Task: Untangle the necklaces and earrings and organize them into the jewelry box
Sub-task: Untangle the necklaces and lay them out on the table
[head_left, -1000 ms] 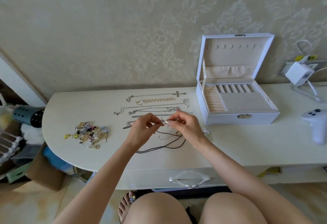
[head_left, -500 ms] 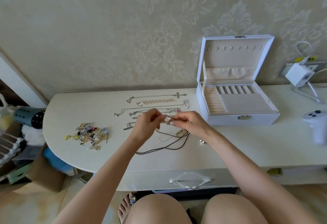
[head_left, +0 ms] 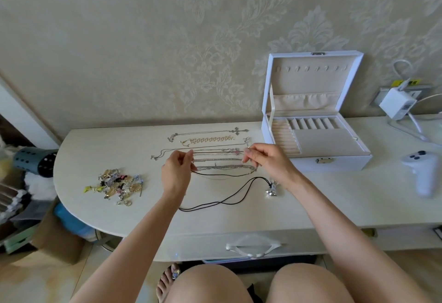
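The left hand [head_left: 175, 174] and right hand [head_left: 267, 162] are each pinching an end of a thin chain [head_left: 217, 152], stretching it straight between curled fingers [head_left: 248, 154], probably to lay it untangled among the sorted necklaces [head_left: 222, 167] just below. The jewelry box [head_left: 334, 159] is standing open, right of the right fingers.

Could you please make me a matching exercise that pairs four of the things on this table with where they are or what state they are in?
Things
1. jewelry box
2. earring pile
3. black cord necklace
4. thin chain

Places or states
a. pinched between the left hand and the right hand
b. heaped near the left end of the table
c. lid up, at the back right
d. lying loose on the table, nearer the person than the hands

Pairs: 1-c, 2-b, 3-d, 4-a
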A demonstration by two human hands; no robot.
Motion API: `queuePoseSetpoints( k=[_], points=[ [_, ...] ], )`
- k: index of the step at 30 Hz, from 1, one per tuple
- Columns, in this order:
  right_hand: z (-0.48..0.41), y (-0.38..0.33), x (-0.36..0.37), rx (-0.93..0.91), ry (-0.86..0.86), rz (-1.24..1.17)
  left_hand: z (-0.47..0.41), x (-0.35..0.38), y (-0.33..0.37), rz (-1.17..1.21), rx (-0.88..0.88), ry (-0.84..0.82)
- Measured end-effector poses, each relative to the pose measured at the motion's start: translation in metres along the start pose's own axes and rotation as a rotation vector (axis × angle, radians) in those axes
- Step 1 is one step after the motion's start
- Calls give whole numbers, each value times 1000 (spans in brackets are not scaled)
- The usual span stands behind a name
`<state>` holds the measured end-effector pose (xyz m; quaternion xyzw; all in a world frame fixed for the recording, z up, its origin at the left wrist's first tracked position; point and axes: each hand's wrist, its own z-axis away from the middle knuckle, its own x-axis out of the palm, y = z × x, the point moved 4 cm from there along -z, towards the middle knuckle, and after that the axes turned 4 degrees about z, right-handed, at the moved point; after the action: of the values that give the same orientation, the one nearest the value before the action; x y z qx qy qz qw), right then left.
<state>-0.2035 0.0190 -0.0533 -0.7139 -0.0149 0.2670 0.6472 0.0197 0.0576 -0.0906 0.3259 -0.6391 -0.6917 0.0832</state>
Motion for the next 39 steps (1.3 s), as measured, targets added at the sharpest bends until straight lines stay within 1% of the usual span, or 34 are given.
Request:
queuePoseSetpoints(
  k=[3, 7, 11, 14, 17, 22, 24, 28, 30, 32, 35, 39],
  points=[
    [1, 0, -4, -15, 52, -54, -3, -6, -7, -41, -59, 85],
    [1, 3, -5, 5, 74, -191, -7, -12, -20, 16, -140, 141],
    [-3, 13, 0, 51, 116, -400, -8, -17, -28, 133, -176, 133],
    [-6, 24, 4, 108, 178, -437, -5, -22, -27, 239, -184, 123],
    [-10, 34, 9, 144, 223, -360, -7, -29, -31, 267, -203, 108],
    [-19, 45, 19, 106, 253, -103, -11, -35, -44, 215, -226, 74],
    [-21, 46, 22, 44, 240, 60, -13, -38, -47, 79, -188, 51],
    [-26, 54, 32, -84, 118, 435, -12, -45, -48, -291, -85, 2],
    [-28, 58, 36, -122, 83, 566, -12, -45, -50, -500, -1, 4],
    [-27, 58, 41, -175, 71, 669, -12, -44, -50, -647, 56, 13],
    [-25, 58, 43, -218, 87, 754, -11, -41, -48, -736, 84, 7],
    [-24, 60, 40, -201, 112, 716, -11, -39, -46, -776, 69, -6]
  ],
)
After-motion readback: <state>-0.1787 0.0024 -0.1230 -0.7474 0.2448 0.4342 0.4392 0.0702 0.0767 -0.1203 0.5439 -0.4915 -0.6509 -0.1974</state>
